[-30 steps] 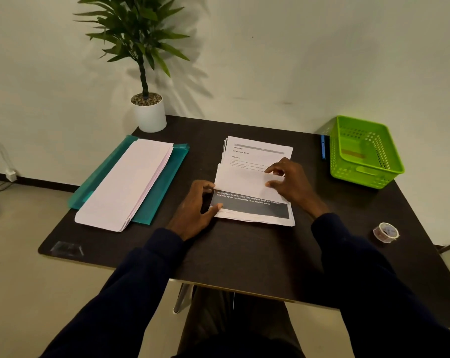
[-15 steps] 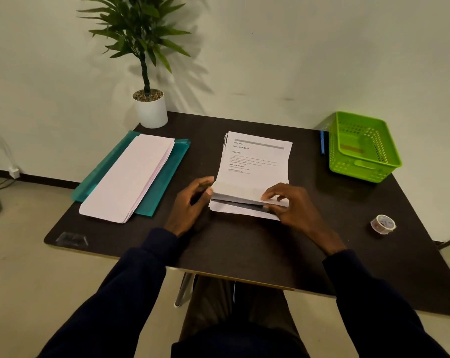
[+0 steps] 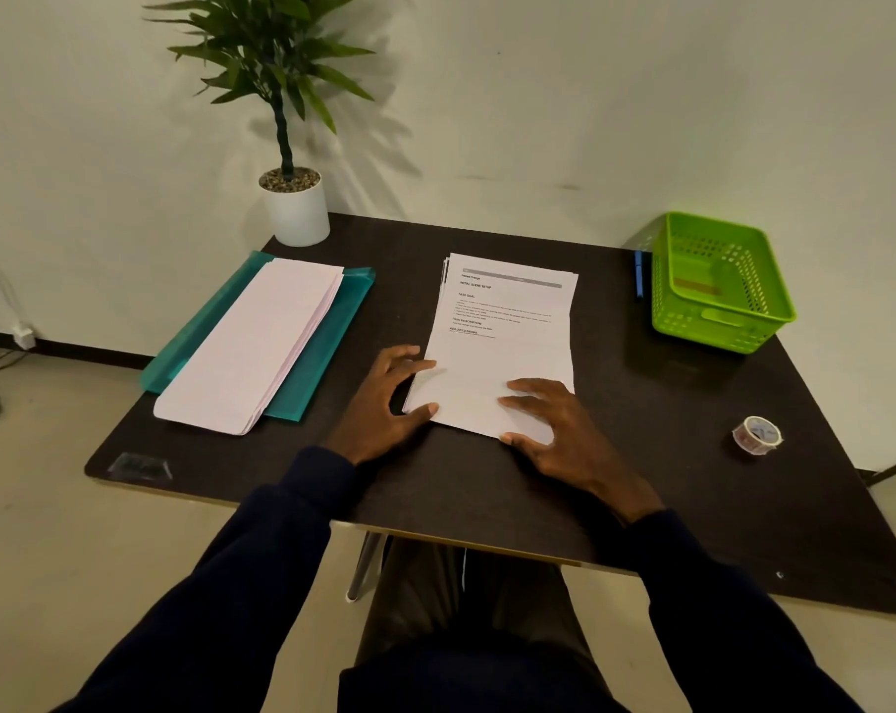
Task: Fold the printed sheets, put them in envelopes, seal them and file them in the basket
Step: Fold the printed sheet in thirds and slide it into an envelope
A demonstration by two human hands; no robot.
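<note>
Both hands now flat on printed sheets, fold pressed down.

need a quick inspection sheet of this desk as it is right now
surface: dark table, flat, mostly bare at the near edge
job's things: printed sheets stacked mid-table, bottom part folded up; envelopes on a teal folder; green basket far right; tape roll
clutter: blue pen beside the basket; potted plant
grippers: left hand at the fold's left edge; right hand flat on the fold
cables: cord and plug by the left wall
surroundings: plain wall, pale floor
</note>
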